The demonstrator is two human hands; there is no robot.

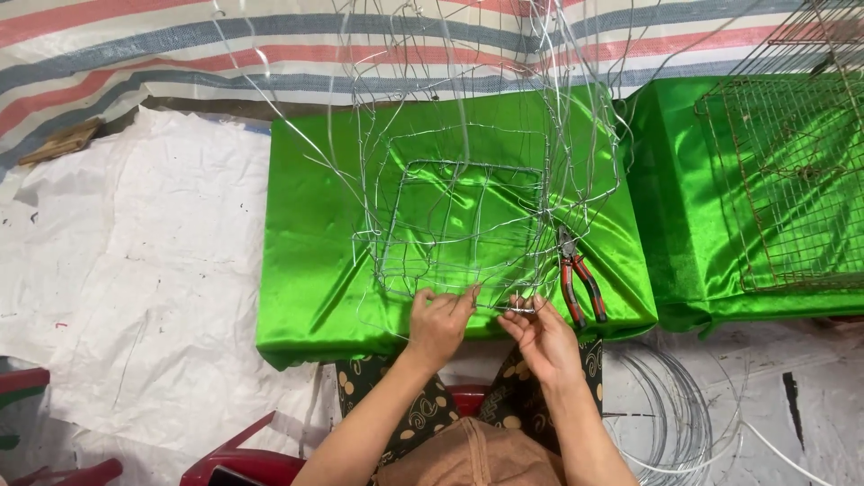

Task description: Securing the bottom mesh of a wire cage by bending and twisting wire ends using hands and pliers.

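A half-made basket of thin silver wire stands on a block covered in shiny green cloth. My left hand pinches a wire at the basket's near lower edge. My right hand pinches the same edge a little to the right, fingers closed on the wire. Pliers with red and black handles lie on the green cloth just right of my right hand.
A second green-covered block at the right carries rusty wire mesh cages. Coils of silver wire lie on the white sheet at lower right. A striped tarp hangs behind. Red plastic chair parts sit at the bottom.
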